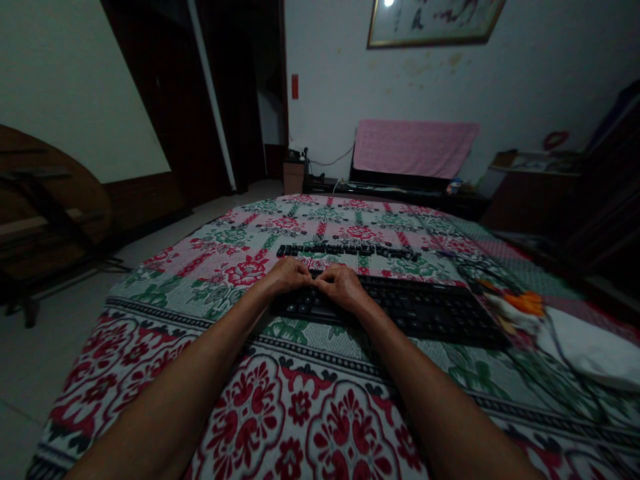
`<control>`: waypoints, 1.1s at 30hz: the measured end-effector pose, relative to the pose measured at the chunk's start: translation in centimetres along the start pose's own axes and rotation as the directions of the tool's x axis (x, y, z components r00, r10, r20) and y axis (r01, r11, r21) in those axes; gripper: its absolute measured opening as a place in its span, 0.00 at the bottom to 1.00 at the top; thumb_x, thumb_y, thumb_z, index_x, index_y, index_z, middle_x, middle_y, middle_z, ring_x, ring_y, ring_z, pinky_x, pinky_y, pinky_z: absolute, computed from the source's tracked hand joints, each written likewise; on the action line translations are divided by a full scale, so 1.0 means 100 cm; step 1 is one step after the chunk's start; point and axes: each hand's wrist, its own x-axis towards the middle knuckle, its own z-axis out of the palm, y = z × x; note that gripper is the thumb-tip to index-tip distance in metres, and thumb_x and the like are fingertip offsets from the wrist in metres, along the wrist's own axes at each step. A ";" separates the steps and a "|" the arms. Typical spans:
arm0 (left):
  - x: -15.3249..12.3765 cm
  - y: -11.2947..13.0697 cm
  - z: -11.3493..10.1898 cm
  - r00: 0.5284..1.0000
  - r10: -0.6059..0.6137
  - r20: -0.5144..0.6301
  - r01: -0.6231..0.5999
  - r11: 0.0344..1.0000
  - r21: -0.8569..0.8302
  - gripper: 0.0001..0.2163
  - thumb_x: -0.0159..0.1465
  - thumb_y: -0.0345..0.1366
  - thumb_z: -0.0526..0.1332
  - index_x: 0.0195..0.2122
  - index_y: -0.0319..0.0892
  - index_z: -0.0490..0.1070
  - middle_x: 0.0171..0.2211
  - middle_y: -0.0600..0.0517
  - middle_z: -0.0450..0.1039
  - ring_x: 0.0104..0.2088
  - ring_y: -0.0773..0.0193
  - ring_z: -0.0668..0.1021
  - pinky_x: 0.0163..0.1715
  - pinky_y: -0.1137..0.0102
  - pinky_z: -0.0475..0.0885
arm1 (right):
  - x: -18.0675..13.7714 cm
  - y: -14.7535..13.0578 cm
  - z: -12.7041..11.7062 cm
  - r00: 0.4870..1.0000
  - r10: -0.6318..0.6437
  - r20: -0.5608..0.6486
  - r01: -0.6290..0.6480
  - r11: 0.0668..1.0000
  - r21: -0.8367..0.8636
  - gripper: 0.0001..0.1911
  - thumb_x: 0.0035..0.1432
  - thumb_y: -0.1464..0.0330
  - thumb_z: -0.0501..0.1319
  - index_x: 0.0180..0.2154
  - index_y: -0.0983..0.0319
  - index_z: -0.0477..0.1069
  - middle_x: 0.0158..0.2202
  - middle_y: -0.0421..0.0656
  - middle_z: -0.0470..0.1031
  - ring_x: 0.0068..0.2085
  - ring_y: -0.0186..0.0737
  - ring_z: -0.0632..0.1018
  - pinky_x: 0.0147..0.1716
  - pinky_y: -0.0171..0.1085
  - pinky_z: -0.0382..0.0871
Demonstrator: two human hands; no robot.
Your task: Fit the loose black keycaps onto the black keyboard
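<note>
A black computer keyboard (420,308) lies on a patterned cloth in front of me. Both hands meet over its upper left part. My left hand (291,275) has its fingers closed together at the keyboard's top edge. My right hand (340,283) is closed in a pinch, its fingertips almost touching the left ones. Whatever sits between the fingertips is hidden or too small to make out. Just beyond the hands, a row of loose black keycaps (345,250) stretches across the cloth.
The red, green and white floral cloth (300,400) covers the broad surface. To the right lie a dark cable (565,353), an orange item (527,303) and a white sheet or bag (595,347). A pink towel (415,147) hangs at the far wall; a folded round tabletop (50,187) leans at left.
</note>
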 end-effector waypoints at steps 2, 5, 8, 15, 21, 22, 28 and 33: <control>0.000 -0.001 0.001 1.000 0.005 -0.003 -0.005 1.000 0.018 0.12 0.47 0.43 0.59 0.24 0.40 0.76 0.18 0.56 0.68 0.20 0.71 0.67 0.18 0.76 0.56 | 0.000 0.000 0.001 1.000 -0.024 0.001 0.024 0.999 -0.022 0.08 0.48 0.70 0.59 0.22 0.62 0.75 0.23 0.41 0.73 0.28 0.33 0.69 0.27 0.31 0.59; -0.001 -0.003 0.002 1.000 0.011 -0.009 -0.011 1.000 -0.025 0.11 0.47 0.42 0.59 0.24 0.40 0.75 0.17 0.56 0.68 0.20 0.71 0.67 0.18 0.76 0.56 | 0.000 0.002 0.001 0.998 -0.065 -0.011 0.064 0.998 -0.023 0.09 0.48 0.71 0.58 0.20 0.62 0.73 0.21 0.40 0.72 0.27 0.33 0.69 0.27 0.31 0.58; -0.004 -0.004 -0.002 1.000 -0.002 -0.012 0.000 0.982 -0.187 0.12 0.48 0.42 0.58 0.23 0.38 0.74 0.15 0.57 0.65 0.17 0.73 0.63 0.17 0.76 0.55 | 0.000 0.003 -0.002 0.995 -0.063 -0.073 0.063 0.998 0.003 0.14 0.53 0.70 0.53 0.18 0.63 0.70 0.20 0.39 0.69 0.25 0.32 0.68 0.26 0.30 0.57; -0.003 -0.013 -0.021 0.972 -0.172 -0.160 0.087 0.896 -0.435 0.14 0.48 0.44 0.59 0.27 0.37 0.74 0.16 0.56 0.66 0.17 0.73 0.64 0.17 0.77 0.58 | -0.003 0.004 -0.004 0.979 -0.034 -0.199 0.023 0.998 -0.059 0.13 0.55 0.69 0.51 0.24 0.63 0.71 0.27 0.42 0.71 0.32 0.35 0.70 0.33 0.32 0.59; 0.009 -0.044 -0.014 0.883 -0.275 -0.381 0.207 0.956 -0.210 0.12 0.50 0.36 0.57 0.34 0.41 0.75 0.27 0.52 0.75 0.25 0.67 0.74 0.25 0.75 0.65 | -0.004 0.005 0.000 0.993 -0.078 -0.087 0.062 0.982 -0.176 0.11 0.55 0.71 0.52 0.29 0.62 0.72 0.32 0.44 0.71 0.37 0.36 0.69 0.39 0.34 0.58; 0.011 -0.046 -0.012 0.883 -0.246 -0.399 0.202 0.968 -0.149 0.12 0.51 0.36 0.56 0.34 0.42 0.75 0.29 0.51 0.76 0.28 0.66 0.75 0.28 0.75 0.66 | -0.004 0.005 0.001 0.994 -0.078 -0.079 0.062 0.980 -0.187 0.11 0.55 0.71 0.51 0.29 0.62 0.72 0.32 0.44 0.71 0.38 0.37 0.69 0.40 0.34 0.58; 0.027 -0.033 -0.018 0.919 -0.096 -0.383 0.189 0.958 0.214 0.16 0.54 0.37 0.54 0.43 0.49 0.72 0.41 0.52 0.74 0.41 0.63 0.74 0.38 0.74 0.65 | -0.004 0.007 0.001 0.994 -0.074 -0.083 0.057 0.980 -0.193 0.11 0.56 0.70 0.51 0.31 0.62 0.72 0.34 0.44 0.71 0.39 0.37 0.68 0.41 0.35 0.58; 0.049 -0.024 -0.027 0.951 -0.134 -0.280 0.241 0.888 0.392 0.16 0.53 0.40 0.55 0.43 0.51 0.72 0.40 0.50 0.75 0.40 0.59 0.74 0.34 0.71 0.66 | -0.006 0.007 0.003 0.993 -0.064 -0.103 0.046 0.984 -0.174 0.11 0.56 0.70 0.51 0.31 0.62 0.72 0.34 0.45 0.71 0.39 0.37 0.68 0.42 0.36 0.58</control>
